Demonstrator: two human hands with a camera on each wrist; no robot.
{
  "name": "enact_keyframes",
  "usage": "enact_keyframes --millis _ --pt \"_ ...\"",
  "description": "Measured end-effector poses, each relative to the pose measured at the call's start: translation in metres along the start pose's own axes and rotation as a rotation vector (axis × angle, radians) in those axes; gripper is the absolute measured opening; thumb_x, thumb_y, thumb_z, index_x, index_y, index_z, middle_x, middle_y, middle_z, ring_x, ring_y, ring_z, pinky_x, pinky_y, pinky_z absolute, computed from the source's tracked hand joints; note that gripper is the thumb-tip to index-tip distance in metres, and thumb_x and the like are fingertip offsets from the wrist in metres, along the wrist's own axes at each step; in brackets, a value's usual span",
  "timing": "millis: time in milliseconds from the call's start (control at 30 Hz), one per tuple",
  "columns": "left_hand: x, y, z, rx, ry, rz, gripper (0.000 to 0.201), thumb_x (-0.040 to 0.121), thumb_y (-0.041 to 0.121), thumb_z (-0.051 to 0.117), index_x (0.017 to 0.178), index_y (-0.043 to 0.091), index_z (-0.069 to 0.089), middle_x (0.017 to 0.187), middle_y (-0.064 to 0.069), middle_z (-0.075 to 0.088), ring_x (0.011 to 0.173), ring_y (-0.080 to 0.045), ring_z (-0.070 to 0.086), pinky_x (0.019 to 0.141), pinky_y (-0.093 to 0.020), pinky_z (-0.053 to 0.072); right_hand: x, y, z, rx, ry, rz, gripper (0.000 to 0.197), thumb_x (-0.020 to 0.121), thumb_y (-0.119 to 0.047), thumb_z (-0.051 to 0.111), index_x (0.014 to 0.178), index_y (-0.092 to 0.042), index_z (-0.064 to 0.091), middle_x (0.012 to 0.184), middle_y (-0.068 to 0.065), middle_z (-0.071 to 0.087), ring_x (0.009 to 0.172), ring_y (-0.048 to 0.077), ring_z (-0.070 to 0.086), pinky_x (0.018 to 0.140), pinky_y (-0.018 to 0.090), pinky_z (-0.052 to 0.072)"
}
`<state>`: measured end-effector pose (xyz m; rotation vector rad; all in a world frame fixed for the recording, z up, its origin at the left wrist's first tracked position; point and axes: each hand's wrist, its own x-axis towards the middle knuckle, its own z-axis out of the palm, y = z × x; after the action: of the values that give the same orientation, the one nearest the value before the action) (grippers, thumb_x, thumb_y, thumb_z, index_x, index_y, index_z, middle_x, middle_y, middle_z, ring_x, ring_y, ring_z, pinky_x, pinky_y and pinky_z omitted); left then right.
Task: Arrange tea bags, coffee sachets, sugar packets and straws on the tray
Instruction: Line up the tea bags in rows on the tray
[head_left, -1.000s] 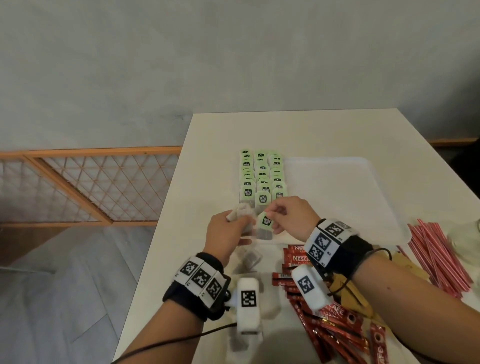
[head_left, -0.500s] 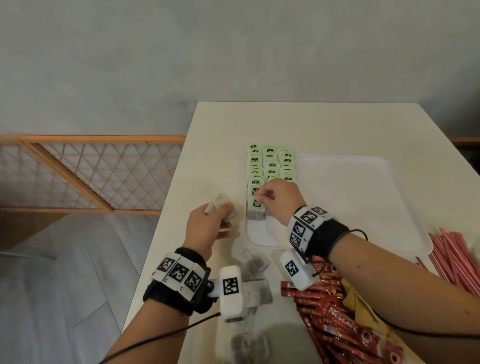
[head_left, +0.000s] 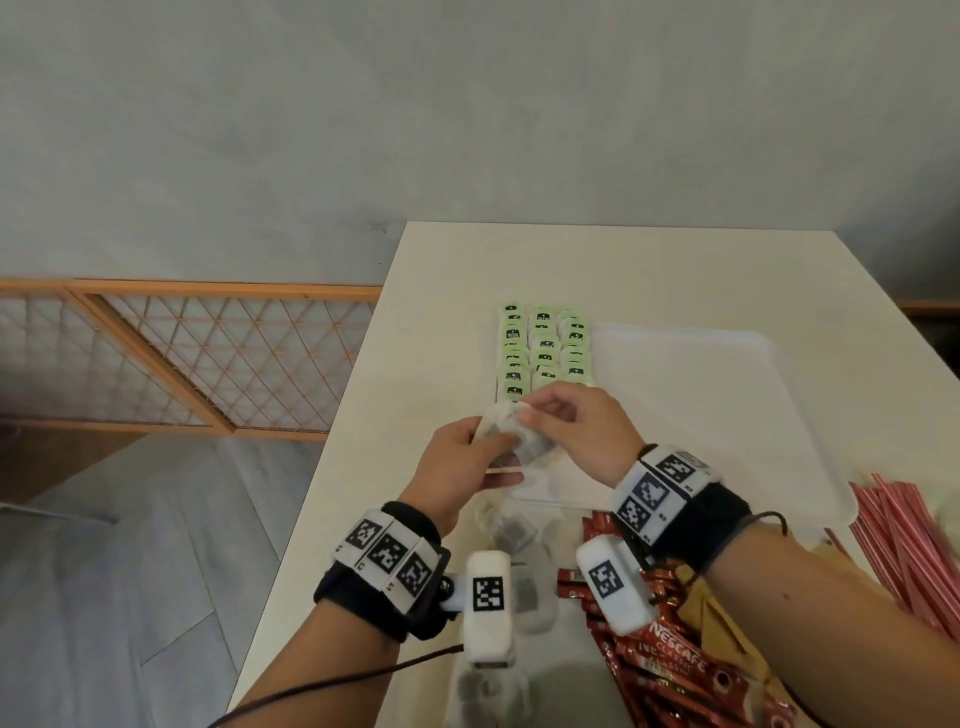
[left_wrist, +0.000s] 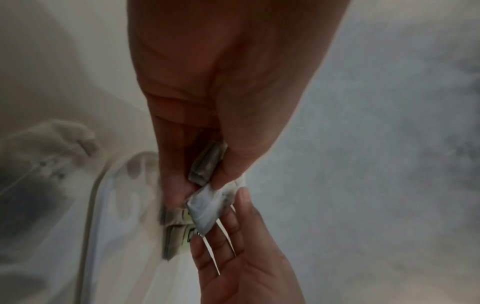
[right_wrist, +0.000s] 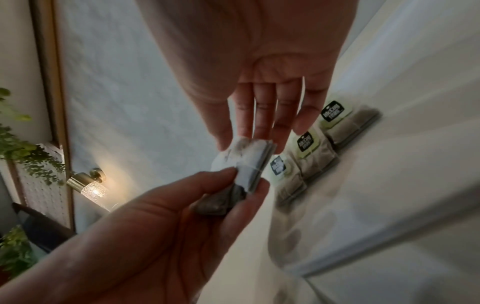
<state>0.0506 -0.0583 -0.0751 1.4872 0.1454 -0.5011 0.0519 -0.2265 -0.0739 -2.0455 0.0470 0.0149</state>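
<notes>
My left hand (head_left: 496, 449) grips a small stack of tea bags (head_left: 511, 441) just in front of the white tray's (head_left: 727, 415) near left corner. My right hand (head_left: 530, 415) meets it from the right and pinches the top tea bag (right_wrist: 250, 158) of that stack between thumb and fingers. Three rows of tea bags with green tags (head_left: 545, 348) lie along the tray's left side. The left wrist view shows the left hand (left_wrist: 205, 185) clamping the stack (left_wrist: 207, 162) while right fingers (left_wrist: 233, 218) touch the white bag (left_wrist: 207, 207).
Loose tea bags (head_left: 519, 535) lie on the table (head_left: 571, 270) below my hands. Red coffee sachets (head_left: 670, 670) are piled at the front, with brown paper packets (head_left: 706, 613) beside them. Red-striped straws (head_left: 909, 535) lie at the right edge. The table's left edge is close to my left wrist.
My right hand left the tray's near tea bag row and came back to the left hand, now pinching another bag. My left hand moved right, toward the tray's corner.
</notes>
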Motion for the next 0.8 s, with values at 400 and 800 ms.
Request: enact_keyframes --millis 400,800 --pt "-0.024 -0.008 0.043 0.127 0.081 0.159 0.011 0.095 0.015 0.063 0.098 0.009 0.071 0.088 -0.012 0.075 0.077 -0.021 0.075 0.066 -0.032 0.061 -0.043 0.013 -0.035 -0.088 0.184 0.077 0.017 0.081 -0.019 0.074 0.069 -0.017 0.062 0.069 -0.001 0.066 0.067 0.015 0.060 0.068 0.029 0.049" --pt "-0.021 -0.010 0.066 0.292 0.051 0.202 0.018 0.094 0.017 0.061 0.089 0.003 0.071 0.083 -0.010 0.073 0.077 -0.020 0.073 0.069 -0.033 0.062 -0.060 0.008 -0.037 -0.018 0.098 0.068 0.021 0.094 -0.029 0.058 0.090 -0.022 0.077 0.085 -0.003 0.075 0.074 0.012 0.070 0.074 0.029 0.058"
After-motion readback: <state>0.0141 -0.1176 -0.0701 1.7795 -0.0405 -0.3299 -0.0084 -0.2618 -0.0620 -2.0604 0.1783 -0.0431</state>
